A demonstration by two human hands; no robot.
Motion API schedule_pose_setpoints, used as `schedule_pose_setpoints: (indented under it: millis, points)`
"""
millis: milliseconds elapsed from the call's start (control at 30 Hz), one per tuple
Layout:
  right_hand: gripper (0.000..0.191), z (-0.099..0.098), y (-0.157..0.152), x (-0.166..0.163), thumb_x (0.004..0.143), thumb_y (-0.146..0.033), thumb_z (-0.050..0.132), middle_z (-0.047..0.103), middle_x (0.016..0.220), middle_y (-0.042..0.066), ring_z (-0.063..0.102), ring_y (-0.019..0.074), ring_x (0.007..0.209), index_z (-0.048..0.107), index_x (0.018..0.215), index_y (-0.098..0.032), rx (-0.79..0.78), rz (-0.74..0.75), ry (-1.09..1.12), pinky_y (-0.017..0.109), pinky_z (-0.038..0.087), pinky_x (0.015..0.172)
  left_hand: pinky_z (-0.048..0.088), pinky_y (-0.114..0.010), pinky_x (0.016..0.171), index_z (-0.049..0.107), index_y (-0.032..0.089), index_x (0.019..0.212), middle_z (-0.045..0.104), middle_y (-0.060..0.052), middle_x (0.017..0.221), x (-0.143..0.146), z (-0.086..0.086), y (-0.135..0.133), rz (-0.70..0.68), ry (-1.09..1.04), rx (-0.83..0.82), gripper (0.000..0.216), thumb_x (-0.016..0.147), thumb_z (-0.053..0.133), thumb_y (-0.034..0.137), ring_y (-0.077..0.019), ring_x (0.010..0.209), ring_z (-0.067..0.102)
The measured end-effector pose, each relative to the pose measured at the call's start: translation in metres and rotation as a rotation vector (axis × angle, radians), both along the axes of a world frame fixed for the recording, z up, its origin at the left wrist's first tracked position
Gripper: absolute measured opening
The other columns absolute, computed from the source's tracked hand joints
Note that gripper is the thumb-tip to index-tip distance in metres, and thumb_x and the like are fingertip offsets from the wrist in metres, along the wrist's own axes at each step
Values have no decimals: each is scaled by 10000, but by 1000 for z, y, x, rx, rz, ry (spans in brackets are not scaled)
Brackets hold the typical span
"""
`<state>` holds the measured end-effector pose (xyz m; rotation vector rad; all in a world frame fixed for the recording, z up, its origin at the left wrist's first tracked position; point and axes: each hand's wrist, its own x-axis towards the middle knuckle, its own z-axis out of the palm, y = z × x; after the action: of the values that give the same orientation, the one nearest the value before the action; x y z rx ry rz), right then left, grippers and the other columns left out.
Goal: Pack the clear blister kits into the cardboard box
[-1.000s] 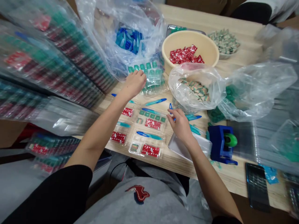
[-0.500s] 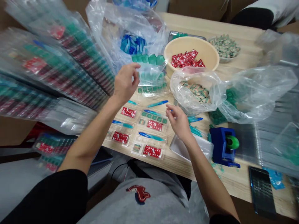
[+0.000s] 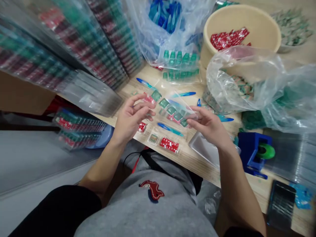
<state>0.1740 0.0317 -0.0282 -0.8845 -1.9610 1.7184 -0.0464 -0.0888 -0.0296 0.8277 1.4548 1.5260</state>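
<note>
While the right hand (image 3: 209, 126) pinches one end of the clear blister tray (image 3: 181, 102), the left hand (image 3: 128, 120) is half-curled by the other — grip unclear. Keep the green squares (image 3: 164, 103) level — they're above the worktop's (image 3: 185, 158) front part.

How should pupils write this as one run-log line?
left hand: at clear plastic, contact unclear; right hand: holds it; green pieces: along it; bowl: red packets

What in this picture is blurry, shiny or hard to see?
Head view: stacks at upper left are smeared; head view: whitish sheen on the clear pile below them; head view: faint edges on the clear plastic at the right hand; head view: shirt patch fairly crisp.
</note>
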Motion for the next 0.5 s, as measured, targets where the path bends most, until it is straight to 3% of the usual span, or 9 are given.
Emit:
schedule_pose_setpoints:
  millis: [167, 300, 400, 500]
  points:
    - [324, -18, -9, 13, 850, -354, 587, 688, 866, 32, 615, 135, 715, 643, 1107, -164, 74, 149, -259, 265, 498, 649, 516, -286, 672, 495, 207, 1189, 636, 9, 757, 9, -31, -42, -97, 213, -265, 443, 772, 621, 286, -150, 714, 626]
    - [172, -25, -19, 10, 867, -196, 567, 685, 887, 66, 640, 171, 767, 694, 974, -151, 253, 274, -567, 286, 485, 706, 506, -320, 714, 539, 179, 1202, 625, -39, 881, 24, -52, -61, -149, 532, -424, 406, 811, 558, 286, -162, 722, 604]
    - [158, -25, -26, -1, 844, -139, 600, 661, 962, 95, 646, 196, 828, 694, 970, -155, 415, 313, -707, 300, 485, 746, 504, -373, 770, 590, 187, 1150, 606, -82, 995, 31, -53, -60, -161, 775, -468, 339, 829, 536, 281, -197, 784, 610]
    - [156, -22, -31, -9, 887, -179, 567, 656, 997, 115, 642, 215, 902, 676, 993, -143, 481, 287, -734, 316, 484, 793, 515, -375, 765, 596, 195, 1096, 603, -60, 899, 32, -49, -53, -139, 705, -406, 284, 844, 512, 297, -204, 783, 617]
